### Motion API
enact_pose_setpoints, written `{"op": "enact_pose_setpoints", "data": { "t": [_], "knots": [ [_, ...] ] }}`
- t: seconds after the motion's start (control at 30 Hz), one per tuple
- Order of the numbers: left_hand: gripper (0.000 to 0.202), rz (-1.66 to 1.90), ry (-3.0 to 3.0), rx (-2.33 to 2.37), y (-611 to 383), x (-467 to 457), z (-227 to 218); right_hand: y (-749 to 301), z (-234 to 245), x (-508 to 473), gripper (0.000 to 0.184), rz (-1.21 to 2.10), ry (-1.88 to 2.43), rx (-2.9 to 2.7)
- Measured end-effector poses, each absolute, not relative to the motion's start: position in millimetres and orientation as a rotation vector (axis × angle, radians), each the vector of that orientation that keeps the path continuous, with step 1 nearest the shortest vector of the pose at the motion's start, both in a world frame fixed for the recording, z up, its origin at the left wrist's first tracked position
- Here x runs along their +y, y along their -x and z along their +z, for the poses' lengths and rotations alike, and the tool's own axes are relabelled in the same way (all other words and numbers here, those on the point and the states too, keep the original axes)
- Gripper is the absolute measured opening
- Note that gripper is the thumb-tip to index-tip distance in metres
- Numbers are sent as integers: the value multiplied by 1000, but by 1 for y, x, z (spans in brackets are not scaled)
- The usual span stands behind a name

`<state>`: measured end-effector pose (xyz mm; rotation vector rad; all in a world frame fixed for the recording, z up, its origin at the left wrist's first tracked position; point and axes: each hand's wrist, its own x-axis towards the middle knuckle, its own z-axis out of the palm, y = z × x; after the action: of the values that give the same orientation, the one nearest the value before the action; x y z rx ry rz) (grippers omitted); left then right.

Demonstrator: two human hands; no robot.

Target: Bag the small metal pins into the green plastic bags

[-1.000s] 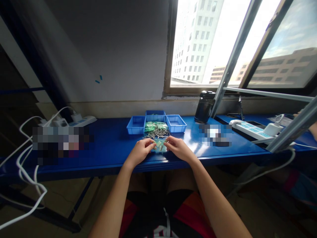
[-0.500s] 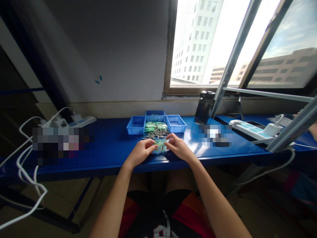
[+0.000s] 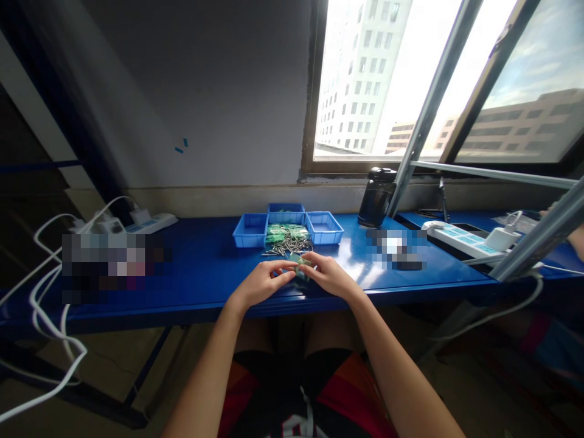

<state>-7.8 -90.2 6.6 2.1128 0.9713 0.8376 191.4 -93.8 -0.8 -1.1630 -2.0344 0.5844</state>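
Note:
Between my hands, just over the front part of the blue table, is a small translucent green plastic bag. My left hand pinches its left side between thumb and fingers. On the other side my right hand has its fingertips closed on the bag. Fingers cover much of it, so its contents cannot be made out. Right behind the hands lies a loose pile of thin metal screw-like pieces. Green plastic packets lie behind that pile, between the blue bins.
A left blue bin, a back blue bin and a right blue bin surround the packets. A black flask stands by the window. Power strips with white cables lie at both sides. The table edge is near.
My hands have come closer together, the left moving slightly right. The green bag is now more covered by fingers and looks more bunched. The bins and metal pieces look much the same.

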Motion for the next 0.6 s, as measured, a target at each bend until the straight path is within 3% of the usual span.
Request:
{"op": "enact_pose_setpoints", "data": {
  "t": [0.17, 0.6],
  "knots": [
    [38, 1019, -1938, 1089, 8, -83, -1, -194, -6, -90, 29, 584, 1151, -2001],
    [27, 998, -2005, 1081, 9, -84, -3, -194, -8, -86, 27, 513, 1133, -1954]
  ]
}}
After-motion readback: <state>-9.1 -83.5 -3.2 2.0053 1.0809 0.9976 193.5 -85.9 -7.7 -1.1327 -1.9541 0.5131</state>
